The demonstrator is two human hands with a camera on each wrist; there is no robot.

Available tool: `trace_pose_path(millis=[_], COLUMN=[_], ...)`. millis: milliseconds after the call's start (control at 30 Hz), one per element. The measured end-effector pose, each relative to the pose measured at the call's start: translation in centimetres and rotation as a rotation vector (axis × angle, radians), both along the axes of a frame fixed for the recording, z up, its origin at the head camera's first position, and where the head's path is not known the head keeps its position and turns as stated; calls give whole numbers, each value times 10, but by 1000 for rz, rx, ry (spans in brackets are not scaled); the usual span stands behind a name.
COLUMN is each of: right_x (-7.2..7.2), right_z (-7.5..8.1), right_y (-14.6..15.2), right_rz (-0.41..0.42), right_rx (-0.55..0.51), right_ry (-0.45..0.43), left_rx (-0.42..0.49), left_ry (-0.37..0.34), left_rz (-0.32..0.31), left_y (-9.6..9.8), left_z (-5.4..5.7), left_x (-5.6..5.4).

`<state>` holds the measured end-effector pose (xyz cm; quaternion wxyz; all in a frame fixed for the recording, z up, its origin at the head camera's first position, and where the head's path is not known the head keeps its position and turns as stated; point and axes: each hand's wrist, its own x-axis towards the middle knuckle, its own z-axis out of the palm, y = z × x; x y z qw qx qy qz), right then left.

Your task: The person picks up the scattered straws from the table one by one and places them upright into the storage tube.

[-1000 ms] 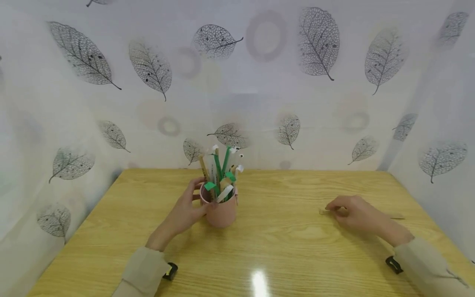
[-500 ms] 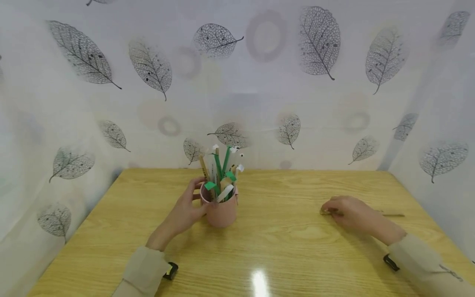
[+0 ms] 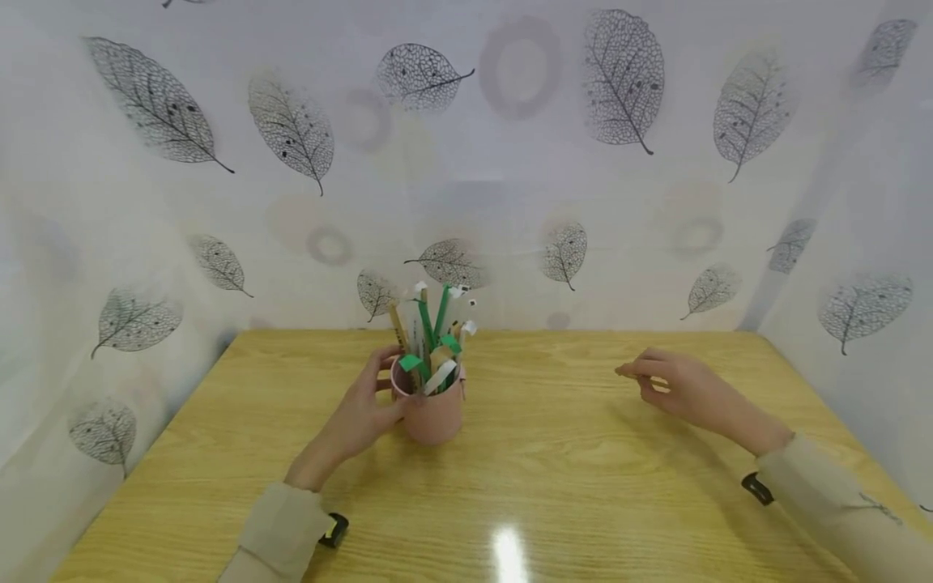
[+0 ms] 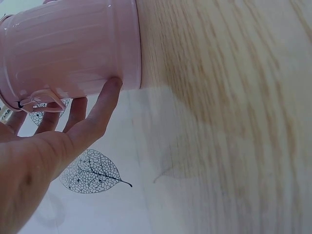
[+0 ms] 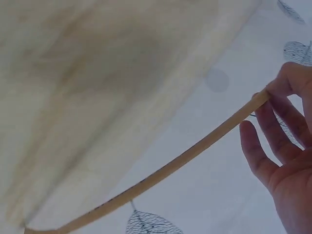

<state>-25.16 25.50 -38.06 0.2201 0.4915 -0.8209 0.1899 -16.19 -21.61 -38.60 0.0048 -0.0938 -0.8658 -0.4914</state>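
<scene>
A pink pail-shaped pot (image 3: 433,419) stands upright on the table, filled with several green, white and tan slender pieces (image 3: 440,332), some with folded ends. My left hand (image 3: 353,414) holds the pot from its left side, fingers and thumb spread round it. In the left wrist view, fingertips press its ribbed wall close to a small wire handle (image 4: 46,102). My right hand (image 3: 688,390), raised over the right part of the table, pinches one end of a long, thin tan strip (image 5: 180,161). The strip bows slightly, carries dark marks along one edge and has a bent far end.
A light wood-grain table (image 3: 539,478) spreads under both hands. A pale cloth (image 3: 503,194) with printed leaves rises along its back and sides. Black straps (image 3: 758,488) sit by both sleeves.
My right hand has taken the tan strip by its left end and lifted it off the table, moving up toward the back. My left hand stays on the pot.
</scene>
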Motion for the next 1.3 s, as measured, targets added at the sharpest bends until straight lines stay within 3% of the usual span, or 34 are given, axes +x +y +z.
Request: trace_pose_path(millis=[233, 467, 633, 900, 1067, 1300], right_x=[-9, -11, -9, 2, 10, 16], right_z=[29, 56, 69, 94, 109, 127], right_y=[-23, -55, -84, -129, -153, -181], right_rz=[67, -27, -18, 117, 286, 427], right_rx=[-168, -328, -509, -720, -857, -1006], right_ry=[-11, -104, -207, -274, -327, -311], left_rx=[-10, -14, -10, -5, 0, -2], left_ry=[-4, 0, 4, 6, 8, 10], left_rz=[9, 8, 7, -7, -9, -4], left_y=[-1, -3, -4, -2, 0, 0], left_z=[2, 2, 1, 0, 0, 0], left_x=[0, -1, -1, -2, -2, -1])
